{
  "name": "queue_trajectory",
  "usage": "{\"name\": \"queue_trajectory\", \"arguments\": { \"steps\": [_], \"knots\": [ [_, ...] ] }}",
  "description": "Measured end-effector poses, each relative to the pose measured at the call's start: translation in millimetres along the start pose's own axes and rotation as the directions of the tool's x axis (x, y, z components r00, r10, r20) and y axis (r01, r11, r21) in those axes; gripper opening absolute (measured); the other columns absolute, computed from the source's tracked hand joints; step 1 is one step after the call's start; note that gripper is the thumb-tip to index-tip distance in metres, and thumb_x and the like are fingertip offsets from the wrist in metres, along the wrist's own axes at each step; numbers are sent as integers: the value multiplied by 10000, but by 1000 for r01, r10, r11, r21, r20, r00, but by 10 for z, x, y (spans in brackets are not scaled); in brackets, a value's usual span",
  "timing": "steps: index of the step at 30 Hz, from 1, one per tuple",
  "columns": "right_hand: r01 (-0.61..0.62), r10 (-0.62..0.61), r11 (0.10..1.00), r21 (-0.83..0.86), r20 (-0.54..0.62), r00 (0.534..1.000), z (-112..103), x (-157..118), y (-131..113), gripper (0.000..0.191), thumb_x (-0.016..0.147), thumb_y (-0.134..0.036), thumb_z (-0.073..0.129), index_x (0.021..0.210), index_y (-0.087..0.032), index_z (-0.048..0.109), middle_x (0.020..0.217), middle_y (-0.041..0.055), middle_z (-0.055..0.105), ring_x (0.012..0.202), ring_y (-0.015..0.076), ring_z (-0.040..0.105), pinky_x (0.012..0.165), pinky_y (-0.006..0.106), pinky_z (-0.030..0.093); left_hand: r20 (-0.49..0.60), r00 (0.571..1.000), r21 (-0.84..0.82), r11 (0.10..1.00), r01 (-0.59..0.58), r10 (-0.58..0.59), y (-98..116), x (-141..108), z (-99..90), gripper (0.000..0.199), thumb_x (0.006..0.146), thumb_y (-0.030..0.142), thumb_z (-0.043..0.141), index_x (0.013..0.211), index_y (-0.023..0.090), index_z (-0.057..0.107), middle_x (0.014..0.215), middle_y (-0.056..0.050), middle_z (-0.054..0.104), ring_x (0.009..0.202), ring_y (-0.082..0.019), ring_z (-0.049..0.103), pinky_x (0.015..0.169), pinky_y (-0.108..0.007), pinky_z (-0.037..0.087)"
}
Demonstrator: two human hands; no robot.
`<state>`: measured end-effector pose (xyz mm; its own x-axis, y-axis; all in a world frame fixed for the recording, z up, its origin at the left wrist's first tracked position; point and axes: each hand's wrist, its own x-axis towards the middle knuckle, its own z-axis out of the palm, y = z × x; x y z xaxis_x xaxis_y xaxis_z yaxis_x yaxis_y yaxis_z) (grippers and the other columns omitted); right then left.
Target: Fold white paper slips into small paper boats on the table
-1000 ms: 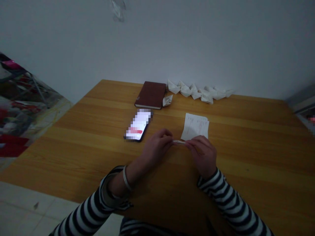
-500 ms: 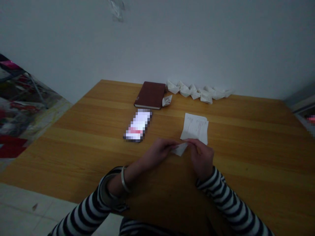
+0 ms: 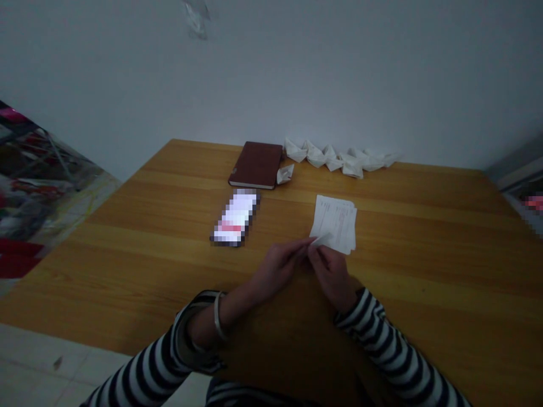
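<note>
Two bare hands over a wooden table (image 3: pixel 139 271), seen from above. The left hand (image 3: pixel 278 268) and the right hand (image 3: pixel 333 277) meet near the table's middle, and a small folded piece of white paper (image 3: pixel 323 240) juts forward from between them. The left fingers (image 3: pixel 297 249) lie pressed together and extend toward the paper, while the right fingers (image 3: pixel 318 257) curl inward; together they pinch its near end, and the exact grip is hidden in shadow. The paper's free tip points away from the person and overlaps the lower left corner of a stack of printed white sheets (image 3: pixel 337 226); whether the two touch cannot be told. A metal bangle (image 3: pixel 218 316) circles the left wrist, and striped sleeves cover both forearms. Left of the hands lies a phone (image 3: pixel 235 217) with a pixelated, lit screen. Farther off are a dark red notebook (image 3: pixel 255 165), a single paper boat (image 3: pixel 285 174), and a row of paper boats (image 3: pixel 339 159) along the wall (image 3: pixel 297 73).
</note>
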<state>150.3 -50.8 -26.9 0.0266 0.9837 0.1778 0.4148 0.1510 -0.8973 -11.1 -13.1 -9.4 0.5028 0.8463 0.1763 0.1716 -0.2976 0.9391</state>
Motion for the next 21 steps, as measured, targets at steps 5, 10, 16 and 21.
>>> {"name": "queue_trajectory", "arguments": {
  "steps": [5, 10, 16, 21],
  "knots": [
    [-54, 54, 999, -3, -12, 998, -28, 12, 9, 399, 954, -444, 487, 667, -184, 582, 576, -15, 545, 555, 133, 500, 522, 254, 377, 32, 999, 39, 999, 37, -38, -6, -4, -7, 299, 943, 217, 526, 1198, 180, 677, 1092, -81, 752, 968, -196, 701, 877, -339, 552],
    [0, -2, 992, -123, -18, 1000, -12, 9, -26, 316, 941, -367, 514, 704, -176, 600, 595, -7, 563, 554, 136, 503, 527, 260, 364, 69, 997, 52, 998, 32, -36, -62, 10, -4, 366, 894, 151, 534, 1241, 179, 650, 1104, -90, 745, 925, -188, 701, 848, -346, 557],
    [114, -105, 944, -309, 44, 993, 92, -55, -158, 174, 928, -313, 533, 835, -179, 594, 796, 56, 656, 700, 183, 583, 639, 295, 426, 48, 996, 194, 979, 67, -78, -22, 46, -23, 334, 800, 66, 572, 1079, 174, 722, 974, -75, 764, 858, -205, 701, 776, -318, 542],
    [23, -62, 936, -351, -101, 993, 24, -45, -125, 197, 946, -341, 522, 808, -202, 545, 687, 9, 609, 607, 155, 558, 585, 270, 395, -129, 990, 271, 959, 86, -52, -24, 23, -48, 169, 858, 194, 603, 975, 153, 718, 821, -54, 745, 683, -155, 666, 645, -250, 511]
  ]
}}
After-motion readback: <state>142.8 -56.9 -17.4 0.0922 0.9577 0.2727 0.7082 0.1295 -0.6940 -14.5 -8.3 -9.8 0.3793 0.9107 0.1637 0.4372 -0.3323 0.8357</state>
